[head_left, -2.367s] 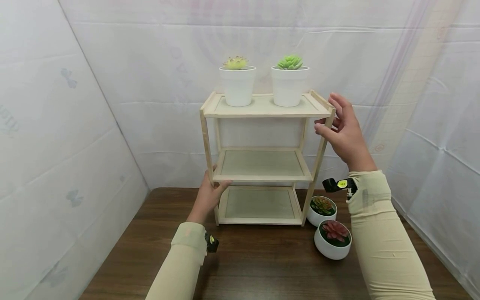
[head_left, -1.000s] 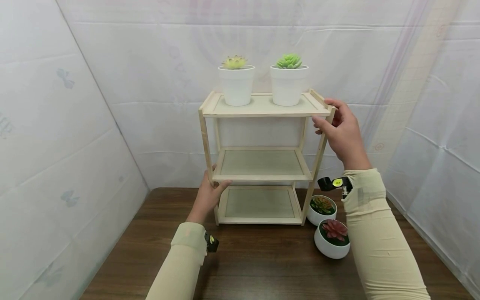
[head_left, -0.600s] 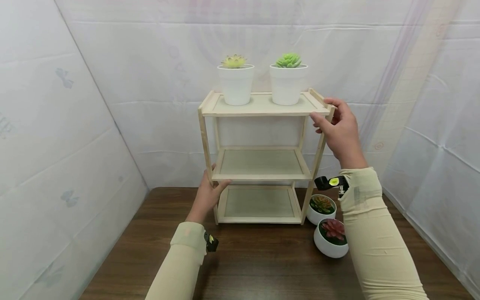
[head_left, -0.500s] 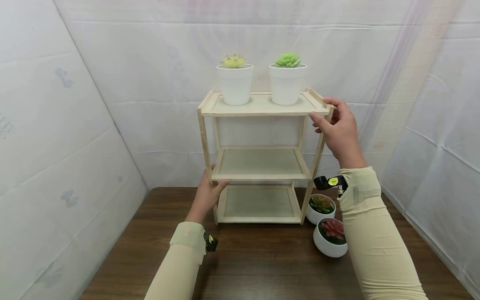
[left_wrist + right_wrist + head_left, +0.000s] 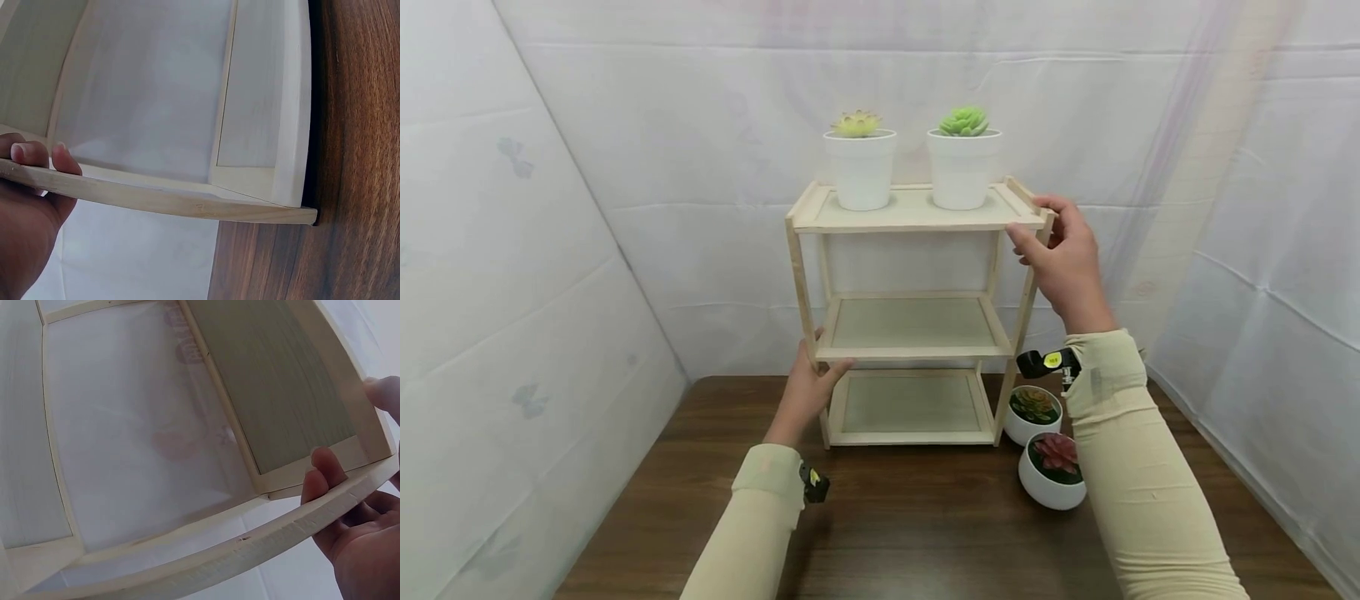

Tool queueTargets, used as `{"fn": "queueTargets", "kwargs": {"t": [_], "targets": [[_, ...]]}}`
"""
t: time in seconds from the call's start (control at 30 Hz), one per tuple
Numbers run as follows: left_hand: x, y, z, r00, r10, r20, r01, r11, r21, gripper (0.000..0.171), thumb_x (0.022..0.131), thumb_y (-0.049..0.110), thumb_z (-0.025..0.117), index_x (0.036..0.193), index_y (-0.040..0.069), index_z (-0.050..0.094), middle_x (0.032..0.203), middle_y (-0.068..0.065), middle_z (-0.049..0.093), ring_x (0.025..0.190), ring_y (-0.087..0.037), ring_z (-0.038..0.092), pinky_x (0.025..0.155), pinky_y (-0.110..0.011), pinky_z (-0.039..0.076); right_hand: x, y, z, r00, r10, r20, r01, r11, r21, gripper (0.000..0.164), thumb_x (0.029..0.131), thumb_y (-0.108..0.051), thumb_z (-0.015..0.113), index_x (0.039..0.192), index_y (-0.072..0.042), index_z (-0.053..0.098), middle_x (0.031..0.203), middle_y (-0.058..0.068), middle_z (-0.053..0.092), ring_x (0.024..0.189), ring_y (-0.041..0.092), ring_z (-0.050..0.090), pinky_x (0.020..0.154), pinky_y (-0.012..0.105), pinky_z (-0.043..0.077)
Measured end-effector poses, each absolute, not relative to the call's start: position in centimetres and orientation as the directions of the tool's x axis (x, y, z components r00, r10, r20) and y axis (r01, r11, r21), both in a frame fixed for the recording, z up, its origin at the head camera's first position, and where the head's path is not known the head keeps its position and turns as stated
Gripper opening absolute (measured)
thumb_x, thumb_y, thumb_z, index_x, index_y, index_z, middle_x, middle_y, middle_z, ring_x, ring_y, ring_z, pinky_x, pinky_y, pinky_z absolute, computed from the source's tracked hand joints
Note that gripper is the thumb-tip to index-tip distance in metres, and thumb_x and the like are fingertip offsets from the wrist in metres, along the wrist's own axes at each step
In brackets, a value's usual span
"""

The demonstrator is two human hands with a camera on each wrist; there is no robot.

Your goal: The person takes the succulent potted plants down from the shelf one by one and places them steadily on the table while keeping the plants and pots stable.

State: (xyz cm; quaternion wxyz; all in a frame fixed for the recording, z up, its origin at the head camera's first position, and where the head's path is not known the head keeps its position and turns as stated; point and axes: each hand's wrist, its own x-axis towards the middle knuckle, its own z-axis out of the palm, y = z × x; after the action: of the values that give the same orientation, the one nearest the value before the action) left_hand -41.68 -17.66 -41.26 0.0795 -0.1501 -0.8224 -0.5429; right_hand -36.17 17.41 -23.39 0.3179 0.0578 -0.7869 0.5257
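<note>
A three-tier wooden shelf [image 5: 917,353] stands upright on the brown table in the head view. My left hand [image 5: 807,385] grips its left front post at the middle tier. In the left wrist view the fingers [image 5: 65,161] curl around that post [image 5: 187,205]. My right hand [image 5: 1067,262] holds the upper right front corner, thumb at the front edge of the top tier. Seen from the right wrist, two fingertips [image 5: 328,464] come around the inside of the post [image 5: 275,544]. On the top tier stand two white pots, one with a yellow succulent [image 5: 857,125], one with a green succulent [image 5: 965,122].
Right of the shelf's foot sit two low white bowls on the table [image 5: 917,533], one with an orange-green succulent [image 5: 1033,405], the nearer one with a red succulent [image 5: 1056,452]. White sheeting [image 5: 700,167] hangs behind and at both sides.
My right hand has come in from beside the upper right corner and closed on it. My left hand keeps its grip. The whole view has shifted slightly, the shelf appearing further left.
</note>
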Motion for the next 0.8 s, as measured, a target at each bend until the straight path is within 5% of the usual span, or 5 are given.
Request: {"fn": "queueTargets", "kwargs": {"t": [0.8], "targets": [[-41.2,-18.8,-40.2,-0.976,0.131,0.172,0.213,0.433,0.876,0.104,0.076,0.073,0.062,0.155,0.026,0.015,0.153,-0.012,0.038,0.133,-0.032,0.047,0.104,-0.055,0.043,-37.0,17.0,-23.5,-0.804,0.217,0.553,-0.430,0.429,-0.794,0.059,0.089,-0.042,0.068,0.139,-0.019,0.046,0.128,0.013,0.058,0.083,0.015,0.065,0.070,0.020,0.053]]}}
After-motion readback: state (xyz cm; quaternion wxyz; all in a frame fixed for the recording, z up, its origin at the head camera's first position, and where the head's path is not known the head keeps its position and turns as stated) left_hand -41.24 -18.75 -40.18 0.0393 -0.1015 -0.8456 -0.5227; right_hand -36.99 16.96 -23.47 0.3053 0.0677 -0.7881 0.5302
